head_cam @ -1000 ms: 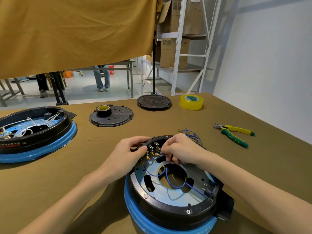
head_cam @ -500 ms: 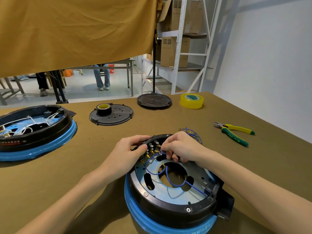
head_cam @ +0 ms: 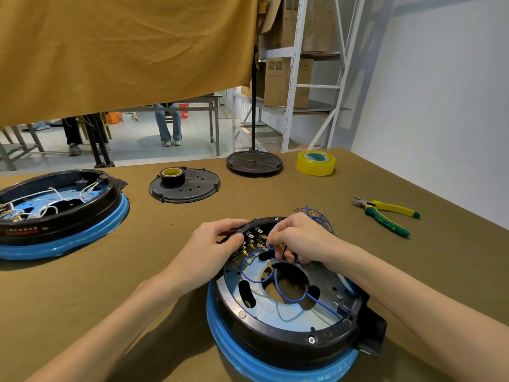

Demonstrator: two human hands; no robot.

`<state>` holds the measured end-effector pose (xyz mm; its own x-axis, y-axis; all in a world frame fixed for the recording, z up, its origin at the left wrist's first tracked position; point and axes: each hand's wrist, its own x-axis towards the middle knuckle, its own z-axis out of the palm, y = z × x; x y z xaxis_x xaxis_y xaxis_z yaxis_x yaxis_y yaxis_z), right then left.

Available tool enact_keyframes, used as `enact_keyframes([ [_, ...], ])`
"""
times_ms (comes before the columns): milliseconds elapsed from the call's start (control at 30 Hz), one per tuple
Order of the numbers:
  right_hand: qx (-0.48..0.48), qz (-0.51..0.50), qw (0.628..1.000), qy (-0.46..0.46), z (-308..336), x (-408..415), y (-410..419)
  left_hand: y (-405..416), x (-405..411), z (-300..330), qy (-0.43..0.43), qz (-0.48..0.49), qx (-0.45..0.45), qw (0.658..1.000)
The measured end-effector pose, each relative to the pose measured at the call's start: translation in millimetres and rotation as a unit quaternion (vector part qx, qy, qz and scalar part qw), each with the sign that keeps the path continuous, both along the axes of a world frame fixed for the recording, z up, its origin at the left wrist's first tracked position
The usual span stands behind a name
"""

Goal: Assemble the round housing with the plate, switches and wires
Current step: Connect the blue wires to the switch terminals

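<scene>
Gripping the far rim of the round black plastic housing with a blue lower band (head_cam: 278,340), the left hand (head_cam: 212,249) curls its fingers over the edge beside the row of small brass-tipped switch terminals (head_cam: 252,244). The right hand (head_cam: 297,238) pinches the end of a thin blue wire (head_cam: 278,288) at those terminals; the wire loops across the shiny round metal plate (head_cam: 297,312) seated inside the housing. This housing sits on the brown surface (head_cam: 137,271) nearest the person. A loose bundle of blue wires (head_cam: 316,215) lies just behind the right hand. Yellow-and-green pliers (head_cam: 385,213) lie well to the right. A second black-and-blue housing with white wires (head_cam: 55,210) rests at far left, with a black perforated disc (head_cam: 190,191) carrying a roll of black tape (head_cam: 172,176), and a yellow tape roll (head_cam: 315,162) further back.
</scene>
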<state>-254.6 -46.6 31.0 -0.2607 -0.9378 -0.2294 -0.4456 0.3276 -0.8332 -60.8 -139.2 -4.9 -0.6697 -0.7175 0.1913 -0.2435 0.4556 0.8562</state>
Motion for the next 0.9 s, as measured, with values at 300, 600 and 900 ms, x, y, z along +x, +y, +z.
enact_keyframes([
  [300,-0.006,0.003,1.0,-0.001,-1.2,-0.6,-0.2,-1.6,0.8,-1.7,-0.003,-0.005,-0.007,1.0],
  [600,-0.007,0.003,1.0,0.004,-0.5,-0.7,-0.3,0.4,0.4,0.3,-0.001,-0.003,-0.001,1.0],
  [900,0.0,0.004,1.0,-0.002,1.3,-0.1,0.7,1.3,0.6,1.3,-0.003,-0.003,0.007,1.0],
])
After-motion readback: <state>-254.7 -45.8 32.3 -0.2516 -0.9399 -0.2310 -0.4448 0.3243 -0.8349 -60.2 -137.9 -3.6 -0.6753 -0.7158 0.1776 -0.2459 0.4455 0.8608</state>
